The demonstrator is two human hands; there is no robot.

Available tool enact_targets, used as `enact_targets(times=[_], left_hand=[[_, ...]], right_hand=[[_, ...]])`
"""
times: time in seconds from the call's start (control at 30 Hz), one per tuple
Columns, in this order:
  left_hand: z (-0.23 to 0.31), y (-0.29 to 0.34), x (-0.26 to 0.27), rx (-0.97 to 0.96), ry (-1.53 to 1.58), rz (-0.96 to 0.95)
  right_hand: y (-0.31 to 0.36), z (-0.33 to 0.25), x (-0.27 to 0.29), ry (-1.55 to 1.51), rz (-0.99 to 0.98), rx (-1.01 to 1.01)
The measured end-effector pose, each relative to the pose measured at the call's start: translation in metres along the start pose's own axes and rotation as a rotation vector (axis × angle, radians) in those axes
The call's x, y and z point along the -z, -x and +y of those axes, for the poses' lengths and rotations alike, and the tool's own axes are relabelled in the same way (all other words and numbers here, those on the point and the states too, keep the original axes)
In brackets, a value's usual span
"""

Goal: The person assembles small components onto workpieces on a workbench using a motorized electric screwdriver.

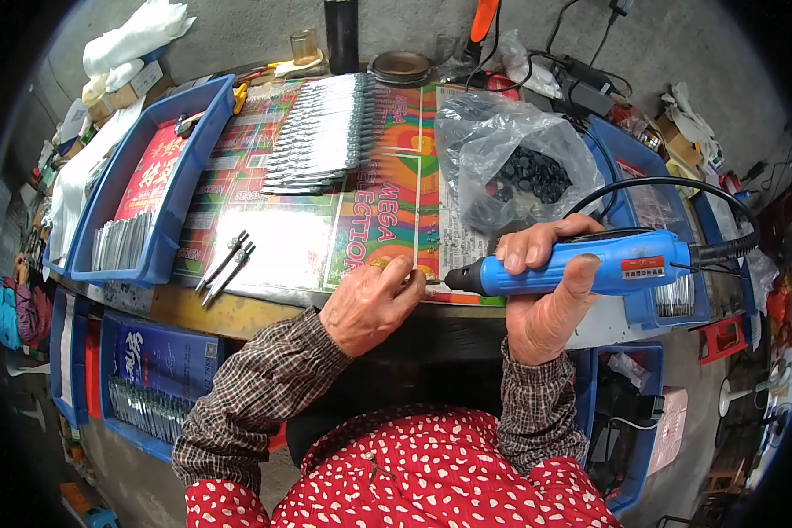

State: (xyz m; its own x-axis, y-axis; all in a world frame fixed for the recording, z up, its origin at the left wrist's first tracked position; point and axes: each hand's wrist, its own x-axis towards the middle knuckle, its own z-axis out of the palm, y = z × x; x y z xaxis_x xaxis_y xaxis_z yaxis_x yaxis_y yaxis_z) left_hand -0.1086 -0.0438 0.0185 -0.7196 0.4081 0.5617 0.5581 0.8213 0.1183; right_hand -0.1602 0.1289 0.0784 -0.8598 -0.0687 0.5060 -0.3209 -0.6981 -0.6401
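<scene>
My right hand [550,290] grips a blue electric screwdriver [590,264] held level, its black nose pointing left. A black cord runs from its rear up and over to the right. My left hand [374,304] is closed around a small metal piece right at the tool's tip [431,282]; the piece is mostly hidden by my fingers. Both hands hover over the near edge of a workbench covered with colourful printed paper [387,202]. Two loose metal parts [226,264] lie to the left of my left hand.
Several metal parts lie in a neat row [326,132] at the back. A clear bag of small black pieces [524,167] sits behind the tool. Blue trays [150,185] holding metal parts stand left, right and below the bench.
</scene>
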Motion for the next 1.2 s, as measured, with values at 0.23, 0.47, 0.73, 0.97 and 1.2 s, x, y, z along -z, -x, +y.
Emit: enact_targets(times=[0.23, 0.47, 0.73, 0.97, 1.2], left_hand=[[0.000, 0.002, 0.000, -0.092, -0.020, 0.156], [-0.001, 0.002, 0.002, -0.141, -0.086, 0.183], [0.001, 0.000, 0.003, -0.159, -0.087, 0.219], [0.005, 0.002, 0.008, -0.121, -0.082, 0.242], [0.004, -0.004, 0.007, -0.126, 0.020, 0.315]], right_hand=[[0.002, -0.005, 0.001, -0.009, -0.012, 0.015], [0.005, -0.012, -0.001, -0.005, -0.040, 0.026], [0.006, -0.015, -0.005, 0.089, -0.014, 0.058], [0.006, -0.016, -0.005, 0.100, -0.014, 0.068], [0.007, -0.017, -0.004, 0.096, -0.015, 0.057]])
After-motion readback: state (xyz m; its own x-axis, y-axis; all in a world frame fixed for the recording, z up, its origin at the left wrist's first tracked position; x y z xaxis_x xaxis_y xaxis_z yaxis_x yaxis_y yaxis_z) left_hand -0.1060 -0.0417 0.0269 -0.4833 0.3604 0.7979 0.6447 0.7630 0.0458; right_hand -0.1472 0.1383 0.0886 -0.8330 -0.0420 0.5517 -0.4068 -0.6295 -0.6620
